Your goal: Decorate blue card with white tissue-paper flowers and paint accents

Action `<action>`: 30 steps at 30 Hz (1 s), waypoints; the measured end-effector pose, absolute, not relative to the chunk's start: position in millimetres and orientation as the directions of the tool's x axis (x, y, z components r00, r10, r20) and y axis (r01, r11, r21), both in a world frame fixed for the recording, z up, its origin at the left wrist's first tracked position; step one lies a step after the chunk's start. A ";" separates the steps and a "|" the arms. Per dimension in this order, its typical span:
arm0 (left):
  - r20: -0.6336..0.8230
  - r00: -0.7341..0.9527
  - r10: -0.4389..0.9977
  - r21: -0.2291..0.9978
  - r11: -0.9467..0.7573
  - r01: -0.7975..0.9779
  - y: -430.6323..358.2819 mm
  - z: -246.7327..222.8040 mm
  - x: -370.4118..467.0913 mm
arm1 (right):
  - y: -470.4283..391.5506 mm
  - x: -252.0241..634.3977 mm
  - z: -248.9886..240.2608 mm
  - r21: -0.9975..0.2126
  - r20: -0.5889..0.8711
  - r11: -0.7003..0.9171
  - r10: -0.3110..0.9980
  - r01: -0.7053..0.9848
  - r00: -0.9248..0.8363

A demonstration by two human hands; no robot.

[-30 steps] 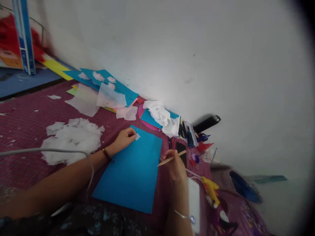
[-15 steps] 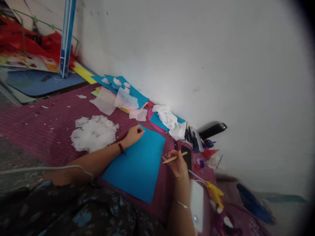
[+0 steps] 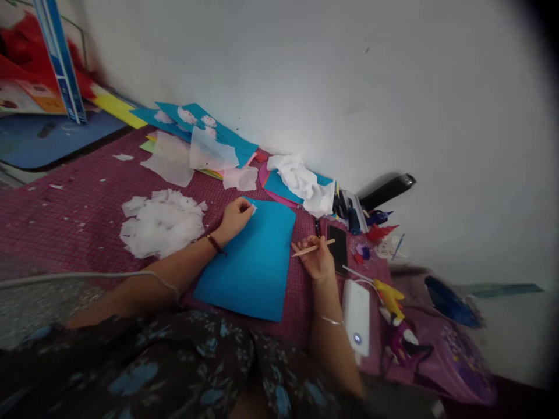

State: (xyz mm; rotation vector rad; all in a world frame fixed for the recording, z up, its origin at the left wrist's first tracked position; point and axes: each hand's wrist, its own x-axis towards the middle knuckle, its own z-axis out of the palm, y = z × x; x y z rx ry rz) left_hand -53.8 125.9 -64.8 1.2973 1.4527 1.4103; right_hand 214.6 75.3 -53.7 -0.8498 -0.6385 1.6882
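Note:
A sheet of blue paper (image 3: 248,262) lies in front of me on the cloth. At its upper left corner my left hand (image 3: 236,221) pinches a small scrap of white paper (image 3: 254,208) between thumb and fingertips. Just off the sheet's right edge is my right hand (image 3: 321,265), palm partly turned up. Its thumb and fingers hold a pale wooden stick (image 3: 311,249) whose pointed end faces left. A heap of torn white paper pieces (image 3: 161,224) sits left of the sheet, close to my left forearm.
Blue sheets with white fluffy shapes (image 3: 209,125) and translucent paper (image 3: 170,160) lie at the back. Crumpled white tissue (image 3: 299,177) rests by the wall. On the right are a dark phone (image 3: 338,250), a white power bank (image 3: 357,317) and a yellow glue gun (image 3: 390,297).
The whole view has shifted, so the table things appear higher in the picture. My left hand stays at the sheet's upper corner, with the white scrap showing more plainly. The right hand keeps the stick.

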 end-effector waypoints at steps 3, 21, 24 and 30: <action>0.128 -0.248 0.960 0.982 -0.087 0.169 125.5 -64.2 -52.9 | 76.8 218.5 -53.3 -0.761 -0.232 -0.224 0.970 -0.609 -0.067; -0.160 0.124 0.979 0.886 0.198 -0.419 125.1 -49.1 -56.8 | 72.0 217.7 -42.7 -0.763 -0.201 -0.192 0.978 -0.617 -0.056; -0.191 0.219 0.957 0.820 0.278 -0.500 124.6 -48.8 -59.3 | 72.8 218.0 -43.7 -0.765 -0.216 -0.199 0.975 -0.613 -0.046; -0.225 0.254 0.940 0.789 0.329 -0.519 123.4 -48.6 -58.4 | 73.5 215.3 -44.8 -0.766 -0.249 -0.214 0.968 -0.606 -0.027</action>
